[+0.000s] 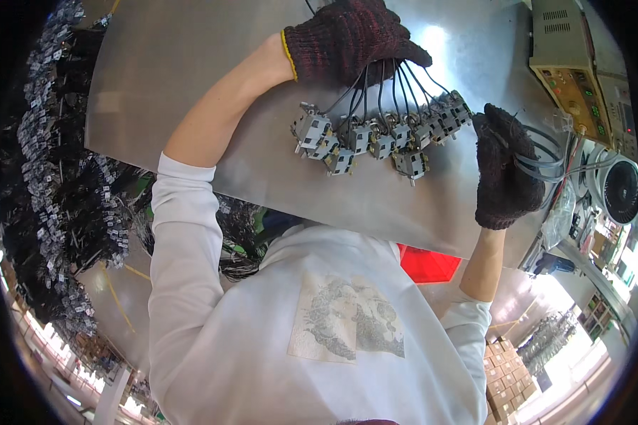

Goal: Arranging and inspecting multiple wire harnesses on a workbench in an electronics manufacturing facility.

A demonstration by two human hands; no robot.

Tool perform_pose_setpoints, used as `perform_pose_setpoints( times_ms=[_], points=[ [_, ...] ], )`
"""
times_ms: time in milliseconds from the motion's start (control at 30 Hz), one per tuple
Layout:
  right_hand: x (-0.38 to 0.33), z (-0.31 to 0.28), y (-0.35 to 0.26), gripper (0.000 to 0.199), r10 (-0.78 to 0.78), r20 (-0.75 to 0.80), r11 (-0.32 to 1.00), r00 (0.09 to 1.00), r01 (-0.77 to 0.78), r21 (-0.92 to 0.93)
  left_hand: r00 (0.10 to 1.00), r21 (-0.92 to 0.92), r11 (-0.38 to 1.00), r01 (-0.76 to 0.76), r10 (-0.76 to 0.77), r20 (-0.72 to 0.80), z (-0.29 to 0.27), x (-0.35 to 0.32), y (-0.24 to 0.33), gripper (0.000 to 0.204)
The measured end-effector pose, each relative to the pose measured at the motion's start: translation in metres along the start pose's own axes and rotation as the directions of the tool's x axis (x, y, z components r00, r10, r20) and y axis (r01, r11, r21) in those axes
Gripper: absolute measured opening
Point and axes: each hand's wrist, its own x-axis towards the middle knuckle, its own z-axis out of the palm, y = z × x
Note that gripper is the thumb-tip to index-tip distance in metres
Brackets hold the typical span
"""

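Note:
My left hand, in a dark red-black knitted glove with a yellow cuff edge, is closed round a bunch of thin black wires. From the wires hang several small grey, box-shaped metal parts, spread in a rough row over the metal tabletop. My right hand, in a dark knitted glove, is just right of the rightmost parts, apart from them. Its fingers are curled, and grey cables run into them from the right. The cable ends are hidden in the glove.
At the far right stand a beige instrument with lit displays and a round black fan-like thing. Masses of black wires with metal ends hang at the left. Below are a red thing and stacked cardboard boxes.

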Motion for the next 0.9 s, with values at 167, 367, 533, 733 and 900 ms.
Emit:
perform_pose_setpoints(
  times_ms=[167,367,533,733,900],
  points=[
    [0.007,-0.001,0.007,0.046,0.08,0.074,0.988,0.994,-0.069,-0.138,1.0,0.014,1.0,-0.005,0.005,-0.025,0.005,-0.001,0.0,0.053],
    [0.006,-0.004,0.017,0.056,0.101,0.183,0.99,0.978,-0.117,0.079,0.995,-0.019,0.999,0.031,-0.033,-0.095,0.007,-0.001,0.005,0.048],
    [0.004,-0.006,0.018,0.052,0.106,0.17,0.994,0.98,-0.106,-0.005,0.996,0.09,0.992,0.092,-0.09,-0.023,0.01,0.002,0.008,0.044],
    [-0.003,-0.002,0.006,0.036,0.115,-0.046,0.98,0.992,-0.106,0.168,0.995,0.033,0.996,0.078,-0.076,-0.062,0.009,0.001,0.01,0.044],
    [0.0,0.012,0.0,0.029,0.25,-0.001,0.967,0.968,-0.25,0.045,0.995,0.048,0.994,0.096,-0.096,0.008,0.008,0.004,0.01,0.043]
  ],
)
